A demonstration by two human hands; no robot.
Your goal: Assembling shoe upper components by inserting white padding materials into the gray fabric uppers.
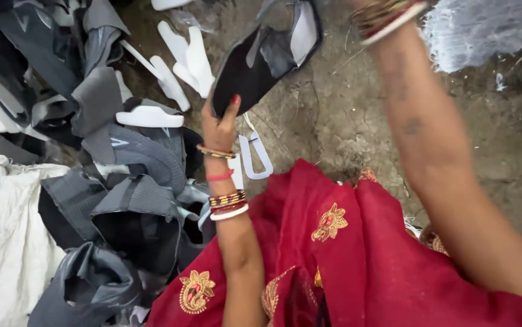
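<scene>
My left hand (219, 124) is raised and grips the lower end of a black shoe upper piece (255, 60) with grey and white panels. Its thumb presses on the black part. My right forearm (436, 151) reaches up to the top edge of the view, and the right hand itself is cut off above the bangles (385, 17). Whether it touches the shoe piece cannot be seen. Both wrists carry several bangles.
A pile of grey and black shoe uppers (128, 181) lies at the left, beside a white sack (0, 242). White cut-out pieces (182, 60) lie on the dirt floor (345, 109). Red embroidered cloth (345, 260) covers my lap.
</scene>
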